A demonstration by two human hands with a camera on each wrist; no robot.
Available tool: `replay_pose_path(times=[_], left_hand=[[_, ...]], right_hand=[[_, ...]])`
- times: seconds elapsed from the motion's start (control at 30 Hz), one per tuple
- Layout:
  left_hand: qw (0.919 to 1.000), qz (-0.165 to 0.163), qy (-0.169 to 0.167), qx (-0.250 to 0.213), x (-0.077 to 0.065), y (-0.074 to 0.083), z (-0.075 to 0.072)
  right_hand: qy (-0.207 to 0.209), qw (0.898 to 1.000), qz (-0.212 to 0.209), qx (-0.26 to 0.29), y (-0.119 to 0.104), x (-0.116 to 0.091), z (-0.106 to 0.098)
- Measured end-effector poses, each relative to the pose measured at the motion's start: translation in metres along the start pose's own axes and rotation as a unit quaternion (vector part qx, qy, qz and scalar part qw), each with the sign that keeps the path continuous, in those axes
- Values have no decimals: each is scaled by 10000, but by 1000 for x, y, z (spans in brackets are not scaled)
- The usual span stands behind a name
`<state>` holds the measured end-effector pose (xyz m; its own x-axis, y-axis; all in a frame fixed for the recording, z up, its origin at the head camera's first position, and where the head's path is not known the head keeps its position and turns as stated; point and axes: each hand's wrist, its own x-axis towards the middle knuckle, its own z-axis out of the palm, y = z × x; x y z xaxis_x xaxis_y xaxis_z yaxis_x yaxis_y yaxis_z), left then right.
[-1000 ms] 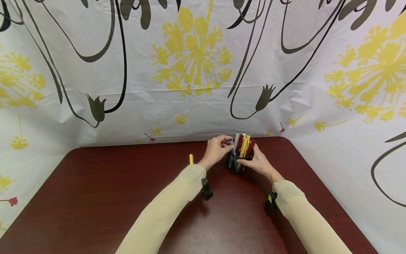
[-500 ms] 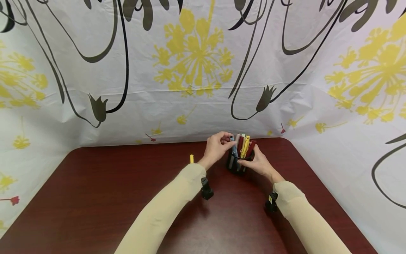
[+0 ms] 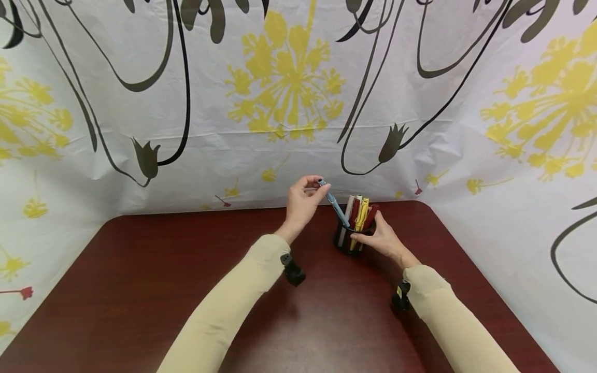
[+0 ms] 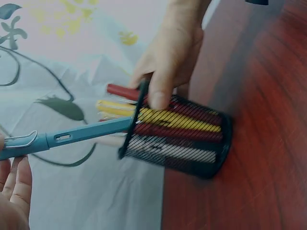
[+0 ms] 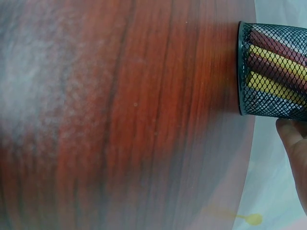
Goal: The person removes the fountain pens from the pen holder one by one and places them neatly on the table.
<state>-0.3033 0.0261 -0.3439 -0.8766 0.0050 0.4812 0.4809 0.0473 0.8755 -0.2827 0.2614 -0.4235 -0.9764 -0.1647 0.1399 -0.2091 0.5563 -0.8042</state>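
Observation:
My left hand [image 3: 300,207] pinches a light blue pen [image 3: 333,202] near its top end, and the pen slants down towards the mesh pen holder [image 3: 342,241]. In the left wrist view the pen's lower end meets the rim of the black holder [image 4: 192,160]; whether it is just inside, I cannot tell. My right hand [image 3: 386,239] grips the holder near its rim, thumb on the near side. Yellow pens [image 3: 361,213], dark red pens [image 3: 372,215] and a whitish pen [image 3: 350,204] stand in the holder, which is upright on the table.
The dark red-brown wooden table [image 3: 163,280] spreads out to the left and front. Behind it hangs a white sheet [image 3: 196,176] with yellow and grey flower prints, and it continues along the right side.
My left hand has risen and moved left, drawing the blue pen up most of the way out of the holder. The right hand stays put. A yellow pen seen beside the left wrist is now hidden.

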Motion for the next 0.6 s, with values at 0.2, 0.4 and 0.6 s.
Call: replay_pose_path(times=[0.2, 0.4, 0.6], left_hand=[[9985, -303, 320, -313, 7, 6, -30], [9971, -638, 422, -35, 6, 4, -66], [9894, -1173, 342, 785, -1, -20, -96]], right_hand=[[-11, 10000, -35, -10, -1, 0, -1], [3, 10000, -38, -48, 0, 2, -2], [-18, 10000, -29, 5, 2, 1, -1]])
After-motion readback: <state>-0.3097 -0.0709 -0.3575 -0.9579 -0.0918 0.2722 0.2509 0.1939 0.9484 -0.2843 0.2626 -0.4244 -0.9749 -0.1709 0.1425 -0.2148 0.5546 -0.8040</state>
